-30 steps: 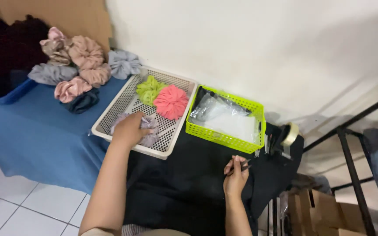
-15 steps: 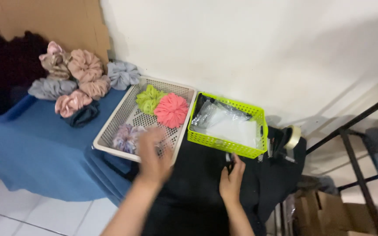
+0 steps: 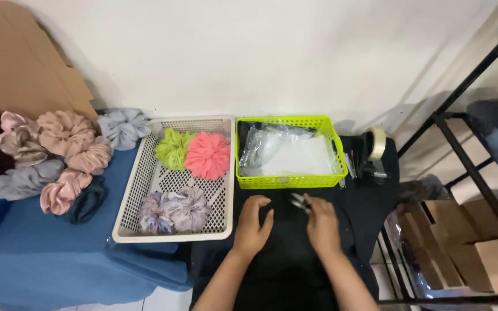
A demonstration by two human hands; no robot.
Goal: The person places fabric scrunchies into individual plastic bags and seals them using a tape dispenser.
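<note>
Black cloth [image 3: 295, 259] under both palms: my left hand [image 3: 253, 226] lies loose and empty, my right hand [image 3: 320, 222] pinches a small metal piece [image 3: 298, 201] just beside the green basket [image 3: 286, 181]. It could slip and vanish against the dark fabric.

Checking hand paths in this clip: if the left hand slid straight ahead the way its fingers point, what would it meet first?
Probably the front wall of the lime-green basket. The left hand lies on the black cloth, fingers aimed up toward it, only bare cloth between.

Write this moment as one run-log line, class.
left hand: flat on black cloth | right hand: at small metal tool | green basket: clear bags | white tray: scrunchies
</note>
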